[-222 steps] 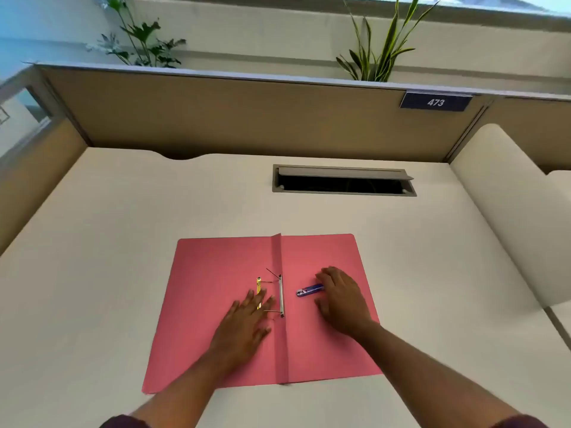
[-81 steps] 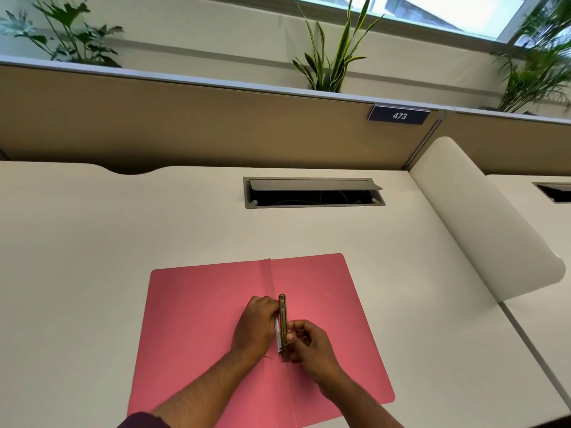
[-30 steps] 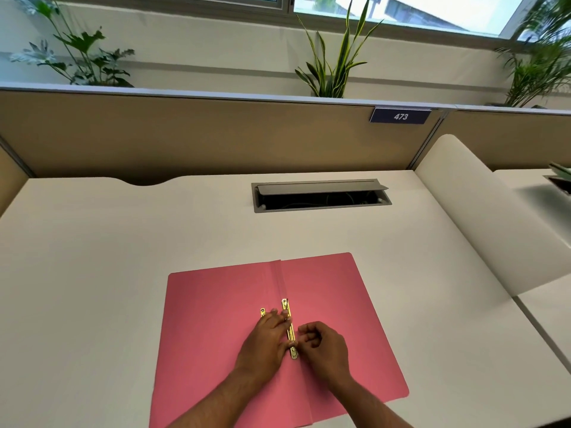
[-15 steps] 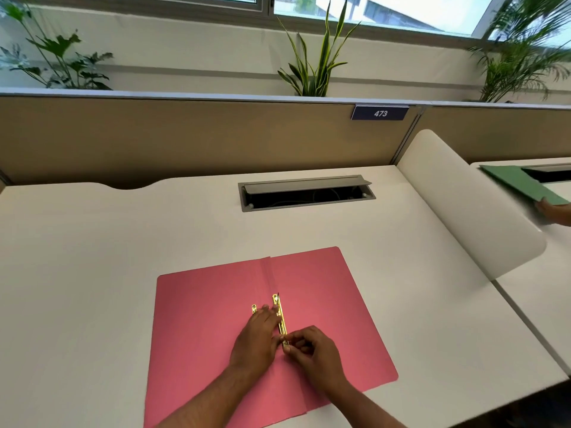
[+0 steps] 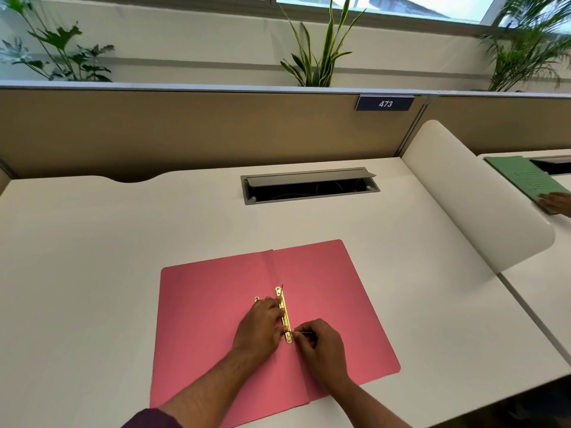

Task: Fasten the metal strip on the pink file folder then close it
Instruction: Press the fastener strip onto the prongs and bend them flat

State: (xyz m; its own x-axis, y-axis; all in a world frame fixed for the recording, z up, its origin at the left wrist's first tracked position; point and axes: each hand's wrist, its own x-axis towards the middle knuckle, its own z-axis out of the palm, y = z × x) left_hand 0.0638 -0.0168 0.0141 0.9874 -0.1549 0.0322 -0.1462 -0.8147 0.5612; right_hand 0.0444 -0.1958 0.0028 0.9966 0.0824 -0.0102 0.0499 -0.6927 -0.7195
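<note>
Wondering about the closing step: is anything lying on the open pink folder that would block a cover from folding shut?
Only both hands: left hand and right hand rest at the metal strip on the pink folder.

Head view, downward over desk (image 5: 92, 257)

Pretty clearly an open-plan office, cubicle style. You've got a plain white desk (image 5: 123, 257) backed by a tan fabric partition (image 5: 185, 131), and that partition carries a little navy number plate reading 473 (image 5: 385, 103), so the seats are numbered. There's a grey cable hatch (image 5: 310, 185) sunk into the desktop with its flap propped open and wires down inside. A curved white divider (image 5: 475, 196) splits this desk from the next one, where someone else's hand (image 5: 554, 202) rests by a green folder (image 5: 530, 177). Potted plants (image 5: 318, 54) line the ledge under the window (image 5: 401, 4) behind.
</note>
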